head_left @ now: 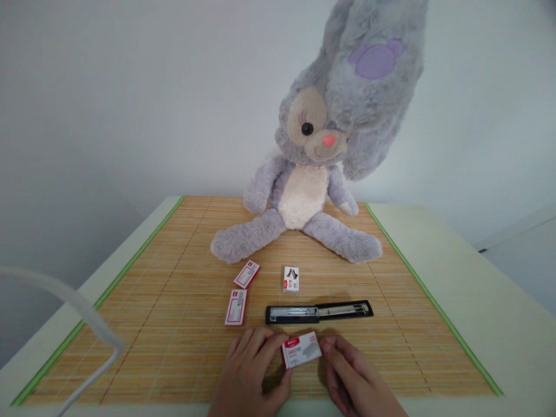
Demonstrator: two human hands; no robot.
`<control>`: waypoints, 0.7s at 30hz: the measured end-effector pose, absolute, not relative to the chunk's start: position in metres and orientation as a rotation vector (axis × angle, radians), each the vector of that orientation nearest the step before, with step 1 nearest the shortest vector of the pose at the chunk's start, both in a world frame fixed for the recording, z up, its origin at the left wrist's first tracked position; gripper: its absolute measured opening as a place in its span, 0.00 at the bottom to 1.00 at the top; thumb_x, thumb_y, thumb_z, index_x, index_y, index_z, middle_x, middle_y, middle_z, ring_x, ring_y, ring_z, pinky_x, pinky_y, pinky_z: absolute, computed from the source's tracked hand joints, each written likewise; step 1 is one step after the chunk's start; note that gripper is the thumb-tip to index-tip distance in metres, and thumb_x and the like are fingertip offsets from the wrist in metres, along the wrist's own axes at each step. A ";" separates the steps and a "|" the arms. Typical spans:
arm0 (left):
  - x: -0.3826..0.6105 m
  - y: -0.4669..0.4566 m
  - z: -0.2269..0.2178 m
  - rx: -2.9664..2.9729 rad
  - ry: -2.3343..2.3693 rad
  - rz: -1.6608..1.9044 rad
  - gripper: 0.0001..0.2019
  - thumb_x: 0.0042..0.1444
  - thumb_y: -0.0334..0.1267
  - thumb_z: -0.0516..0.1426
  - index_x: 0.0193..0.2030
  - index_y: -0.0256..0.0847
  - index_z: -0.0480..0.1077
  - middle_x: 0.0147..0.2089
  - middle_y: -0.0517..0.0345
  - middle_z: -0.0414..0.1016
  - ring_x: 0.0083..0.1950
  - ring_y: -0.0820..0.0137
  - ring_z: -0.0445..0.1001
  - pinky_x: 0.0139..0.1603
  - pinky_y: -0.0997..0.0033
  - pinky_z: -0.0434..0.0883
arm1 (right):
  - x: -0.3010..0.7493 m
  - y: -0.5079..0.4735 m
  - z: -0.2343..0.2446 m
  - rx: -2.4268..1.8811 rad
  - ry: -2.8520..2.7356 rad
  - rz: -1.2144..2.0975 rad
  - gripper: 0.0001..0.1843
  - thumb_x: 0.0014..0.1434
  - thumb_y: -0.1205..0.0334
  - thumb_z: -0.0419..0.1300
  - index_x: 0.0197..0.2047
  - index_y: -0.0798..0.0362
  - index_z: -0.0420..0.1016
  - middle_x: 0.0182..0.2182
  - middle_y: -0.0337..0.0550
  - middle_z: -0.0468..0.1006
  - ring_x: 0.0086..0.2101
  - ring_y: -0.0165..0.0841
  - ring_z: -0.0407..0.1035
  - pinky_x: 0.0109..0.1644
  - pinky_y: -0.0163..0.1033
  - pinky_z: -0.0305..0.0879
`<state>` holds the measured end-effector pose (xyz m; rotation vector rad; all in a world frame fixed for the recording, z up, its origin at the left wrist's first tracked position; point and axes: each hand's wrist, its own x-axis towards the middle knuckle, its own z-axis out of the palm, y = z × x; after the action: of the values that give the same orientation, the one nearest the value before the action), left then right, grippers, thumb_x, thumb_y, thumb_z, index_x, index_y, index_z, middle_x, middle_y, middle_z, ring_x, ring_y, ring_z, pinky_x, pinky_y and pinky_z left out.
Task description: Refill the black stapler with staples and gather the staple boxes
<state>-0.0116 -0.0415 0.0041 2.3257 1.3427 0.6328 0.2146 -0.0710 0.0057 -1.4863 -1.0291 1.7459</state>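
A blurred white cord (93, 318) bends through the foreground at left. Behind it, the green-bound edge of a slatted bamboo mat (147, 324) slants away; from there I have a wide stretch of slats up to two red-and-white boxes (236, 308), one just behind the other. Nearer me, my left hand (252, 370) holds a small carton (302, 350) by its left end, thumb in front. The carton sits at the mat's near middle: oblong, white-topped with grey and red print, red along its left side. Beyond are a little white box (291, 279) and a seated plush rabbit (303, 197), fluffy grey-lilac with a cream belly. Between lies a long black stapler (319, 311), unfolded flat, its metal inside showing. My right hand (354, 370) is narrow, fingertips at the carton's right end; I cannot tell whether they grip. Rightward, more slats reach the other green edge, then pale tabletop (460, 260).
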 end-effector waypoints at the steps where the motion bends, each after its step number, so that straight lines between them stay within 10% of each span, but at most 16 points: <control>1: -0.012 -0.041 0.005 2.317 1.341 0.623 0.23 0.56 0.34 0.62 0.59 0.51 0.73 0.50 0.55 0.77 0.51 0.60 0.76 0.51 0.59 0.75 | 0.215 -0.070 0.006 -1.493 -1.049 1.749 0.33 0.64 0.25 0.49 0.46 0.50 0.63 0.14 0.24 0.58 0.15 0.24 0.46 0.18 0.31 0.41; 7: -0.019 -0.038 0.005 2.255 1.320 0.598 0.21 0.59 0.37 0.63 0.60 0.52 0.73 0.52 0.55 0.76 0.54 0.60 0.76 0.54 0.60 0.75 | 0.234 -0.061 0.011 -1.699 -1.446 1.396 0.28 0.66 0.33 0.53 0.40 0.52 0.71 0.19 0.31 0.64 0.20 0.28 0.59 0.26 0.34 0.52; 13: -0.025 -0.030 0.005 2.182 1.309 0.559 0.20 0.59 0.37 0.65 0.58 0.52 0.74 0.53 0.55 0.76 0.55 0.61 0.75 0.56 0.60 0.75 | 0.233 -0.057 0.020 -1.741 -1.841 1.095 0.29 0.63 0.53 0.62 0.66 0.47 0.68 0.24 0.32 0.71 0.25 0.32 0.67 0.32 0.36 0.58; 21: -0.030 -0.020 0.011 2.194 1.233 0.549 0.21 0.59 0.35 0.65 0.59 0.54 0.74 0.52 0.56 0.77 0.54 0.62 0.76 0.56 0.61 0.74 | 0.224 -0.050 0.022 -1.735 -1.959 1.012 0.25 0.64 0.56 0.61 0.64 0.45 0.72 0.26 0.34 0.75 0.27 0.33 0.70 0.34 0.36 0.59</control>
<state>-0.0301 -0.0204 0.0107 2.1937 1.2334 0.5492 0.2237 -0.0502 0.0217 -1.7352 -1.9589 1.0125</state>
